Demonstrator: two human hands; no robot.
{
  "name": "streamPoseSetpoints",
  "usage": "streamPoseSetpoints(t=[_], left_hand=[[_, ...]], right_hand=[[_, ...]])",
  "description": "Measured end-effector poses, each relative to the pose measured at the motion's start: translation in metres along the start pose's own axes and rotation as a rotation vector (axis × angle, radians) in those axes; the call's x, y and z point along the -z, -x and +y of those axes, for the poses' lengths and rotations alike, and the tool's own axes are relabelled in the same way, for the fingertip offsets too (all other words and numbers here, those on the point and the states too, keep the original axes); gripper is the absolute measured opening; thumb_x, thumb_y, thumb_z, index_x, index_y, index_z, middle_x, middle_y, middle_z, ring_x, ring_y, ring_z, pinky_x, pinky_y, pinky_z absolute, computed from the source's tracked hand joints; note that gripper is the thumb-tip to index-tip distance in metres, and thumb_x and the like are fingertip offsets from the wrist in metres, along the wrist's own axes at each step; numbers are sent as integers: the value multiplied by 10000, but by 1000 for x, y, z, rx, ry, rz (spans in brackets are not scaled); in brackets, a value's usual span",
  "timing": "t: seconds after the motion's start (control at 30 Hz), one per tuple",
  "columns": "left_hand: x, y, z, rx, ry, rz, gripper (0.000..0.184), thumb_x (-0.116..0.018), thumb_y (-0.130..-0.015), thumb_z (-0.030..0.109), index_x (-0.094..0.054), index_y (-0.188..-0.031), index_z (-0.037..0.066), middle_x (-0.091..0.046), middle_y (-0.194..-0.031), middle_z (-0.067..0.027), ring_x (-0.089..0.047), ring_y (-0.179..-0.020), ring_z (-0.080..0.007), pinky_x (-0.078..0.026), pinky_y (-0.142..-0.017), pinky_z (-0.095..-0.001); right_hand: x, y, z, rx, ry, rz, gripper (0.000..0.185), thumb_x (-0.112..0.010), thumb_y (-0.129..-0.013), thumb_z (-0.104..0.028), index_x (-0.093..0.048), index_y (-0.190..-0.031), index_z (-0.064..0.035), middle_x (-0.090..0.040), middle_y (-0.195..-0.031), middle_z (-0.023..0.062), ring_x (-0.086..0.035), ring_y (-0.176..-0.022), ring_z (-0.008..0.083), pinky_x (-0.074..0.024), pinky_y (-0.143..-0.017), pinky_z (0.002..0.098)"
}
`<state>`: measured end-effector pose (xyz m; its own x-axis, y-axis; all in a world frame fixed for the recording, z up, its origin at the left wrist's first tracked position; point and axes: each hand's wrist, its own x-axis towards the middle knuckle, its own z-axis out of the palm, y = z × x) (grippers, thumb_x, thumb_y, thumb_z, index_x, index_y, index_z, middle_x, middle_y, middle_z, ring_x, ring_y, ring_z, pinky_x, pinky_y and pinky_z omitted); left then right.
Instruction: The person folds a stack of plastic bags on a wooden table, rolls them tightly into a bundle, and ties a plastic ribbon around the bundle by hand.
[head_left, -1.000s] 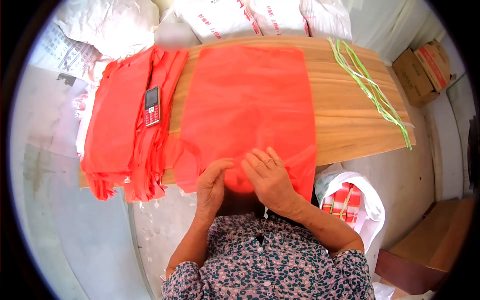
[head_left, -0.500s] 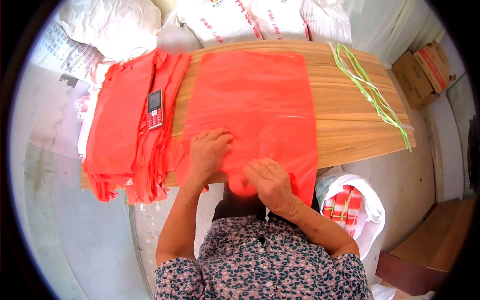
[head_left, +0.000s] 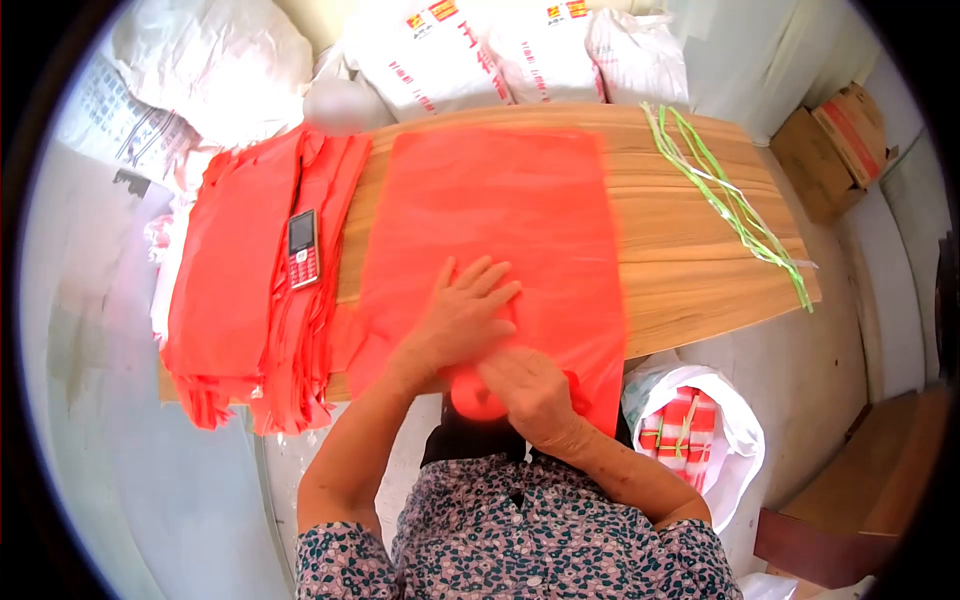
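Observation:
A red plastic vest-style bag [head_left: 500,195] lies spread flat on the wooden table, its cut handle end hanging over the near edge. My left hand [head_left: 462,318] rests palm down on the bag's lower middle with fingers spread. Close beside it, my right hand [head_left: 532,396] has its fingers bent together at the near edge, gripping the bag; its fingertips are slightly blurred. A rounded red part [head_left: 478,396] of the bag shows between the hands. To the left is a thick stack of similar red bags [head_left: 225,270], with a keypad phone [head_left: 303,250] on top.
Green and white ties [head_left: 735,210] lie on the table's [head_left: 690,285] right side. On the floor at right, an open white sack [head_left: 740,440] holds red-and-white bundles [head_left: 685,425]. Full white sacks [head_left: 430,60] line the back; cardboard boxes [head_left: 815,160] stand right.
My left hand has slid right and toward the right hand, and its fingers have spread flat. The right hand stays at the near edge. The view has tilted up slightly.

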<state>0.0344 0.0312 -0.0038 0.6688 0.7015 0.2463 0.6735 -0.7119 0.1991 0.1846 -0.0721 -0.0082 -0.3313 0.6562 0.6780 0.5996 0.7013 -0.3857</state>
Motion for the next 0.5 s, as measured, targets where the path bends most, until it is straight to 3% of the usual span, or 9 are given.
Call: streamPoseSetpoints(t=[0.07, 0.17, 0.27, 0.37, 0.5], left_hand=[[-3, -4, -16, 95, 32, -25, 513, -594, -883, 424, -546, -1333, 182, -461, -1441, -91, -374, -1365, -310, -229, -1112, -575], [-9, -10, -27, 220, -148, 157, 466, -632, -848, 315, -581, -1278, 142, -500, -1394, -103, -415, -1332, -291, -249, -1094, -578], [-15, -9, -42, 162, -87, 172, 394, -616, -875, 255, -588, -1246, 123, -518, -1361, -106, -460, -1280, -296, -290, -1069, -535], [-2, -6, -44, 168, 65, 403, 314, -608, -840, 158, -633, -1145, 91, -592, -1248, -95, -536, -1159, -299, -381, -988, -457], [26, 10, -31, -93, 282, 136, 239, -599, -765, -6, -679, -984, 48, -666, -1063, -106, -598, -982, -305, -463, -878, -392]], right_hand=[[0, 1, 0, -9, 7, 15, 271, -622, -685, -67, -650, -947, -6, -645, -896, 125, -637, -841, 300, -526, -754, 394], [3, -1, -3, -41, -16, -4, 275, -624, -688, -68, -651, -955, -8, -646, -894, 123, -638, -841, 299, -527, -753, 393], [9, -8, -4, -14, -13, 3, 283, -630, -685, -71, -652, -959, -3, -647, -896, 125, -639, -846, 298, -525, -752, 388], [10, -10, -5, -7, -15, 24, 277, -636, -682, -76, -656, -948, 0, -650, -900, 123, -640, -843, 296, -524, -753, 389], [13, -14, -6, 5, -9, 30, 264, -641, -680, -74, -662, -932, 2, -654, -899, 116, -643, -829, 290, -524, -750, 385]])
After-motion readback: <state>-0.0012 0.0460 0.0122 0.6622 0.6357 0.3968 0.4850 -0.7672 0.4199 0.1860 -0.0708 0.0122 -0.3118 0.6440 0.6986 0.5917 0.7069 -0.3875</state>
